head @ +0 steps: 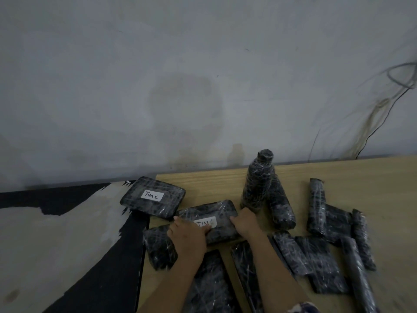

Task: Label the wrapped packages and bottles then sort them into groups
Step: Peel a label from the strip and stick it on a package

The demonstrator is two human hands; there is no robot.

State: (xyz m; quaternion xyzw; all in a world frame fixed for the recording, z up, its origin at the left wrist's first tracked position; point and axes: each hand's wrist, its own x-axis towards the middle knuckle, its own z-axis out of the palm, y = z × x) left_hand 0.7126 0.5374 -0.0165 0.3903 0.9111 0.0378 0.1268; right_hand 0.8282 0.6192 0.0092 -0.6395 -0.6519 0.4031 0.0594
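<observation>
Head view: leftmost on the pale wooden table [361, 177], a black film-wrapped flat package [153, 197] already carries a white "TIM C" label. The left hand [187, 236] presses flat fingers onto the second wrapped package [225, 213] at its label; the right hand [244, 222] grips its end. The upright wrapped bottle [259, 184] and the wrapped rolls [320, 263] look unlabelled and unsorted. Behind are a stained grey wall [180, 86] and loose cables [383, 105].

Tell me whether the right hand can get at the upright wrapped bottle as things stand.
Probably yes: the bottle stands just beyond the right hand, nothing between, once it releases the labelled package.
</observation>
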